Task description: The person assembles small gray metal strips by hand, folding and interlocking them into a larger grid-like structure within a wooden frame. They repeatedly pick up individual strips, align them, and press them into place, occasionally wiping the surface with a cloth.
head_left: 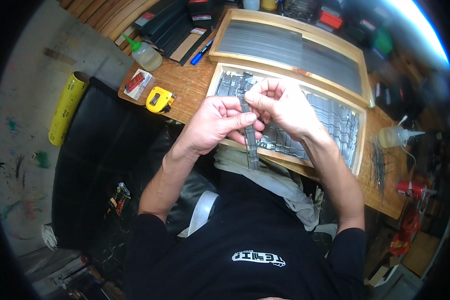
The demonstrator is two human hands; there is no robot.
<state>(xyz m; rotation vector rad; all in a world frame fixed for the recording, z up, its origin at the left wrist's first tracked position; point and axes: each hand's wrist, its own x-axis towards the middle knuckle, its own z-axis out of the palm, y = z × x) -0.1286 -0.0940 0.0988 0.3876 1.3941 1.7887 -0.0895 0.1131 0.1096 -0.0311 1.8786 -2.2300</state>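
A narrow stack of thin grey notched metal strips stands nearly upright between my hands, over the front edge of a shallow wooden tray. My left hand is closed round its middle, thumb lying across the front. At the upper part, my right hand pinches the stack between thumb and fingertips. Rows of similar metal pieces fill the tray behind and to the right of my hands. My hands hide part of the tray, and I cannot tell how many strips I hold.
Behind the tray lies a wooden frame with grey slats. To the left are a yellow tape measure, a green-tipped bottle and a blue marker. Loose thin metal pieces and another squeeze bottle are at the right.
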